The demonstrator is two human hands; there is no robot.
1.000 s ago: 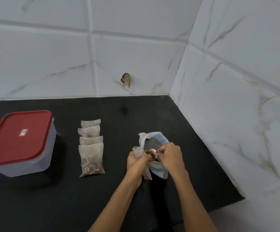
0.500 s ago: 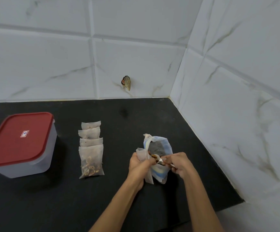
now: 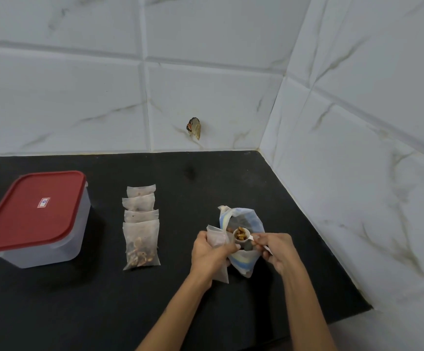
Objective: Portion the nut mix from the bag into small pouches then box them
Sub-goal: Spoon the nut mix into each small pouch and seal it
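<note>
A blue-and-white nut bag (image 3: 246, 219) stands open on the black counter. My right hand (image 3: 277, 249) pinches the handle of a small white scoop (image 3: 241, 235) heaped with nut mix, held just over the bag's mouth. My left hand (image 3: 212, 252) grips a small translucent pouch (image 3: 217, 238) beside the scoop, its mouth facing the scoop. Several filled pouches (image 3: 141, 239) lie in an overlapping row to the left. A clear box with a red lid (image 3: 32, 211) stands at the far left, lid on.
White marble-look tiled walls close the back and right side, meeting at a corner (image 3: 261, 148). A small brown object (image 3: 194, 127) sticks to the back wall. The black counter's (image 3: 79, 300) right edge runs diagonally along the wall.
My right hand has drawn the scoop up out of the bag, now loaded with nuts, and shifted right. My left hand keeps hold of the pouch.
</note>
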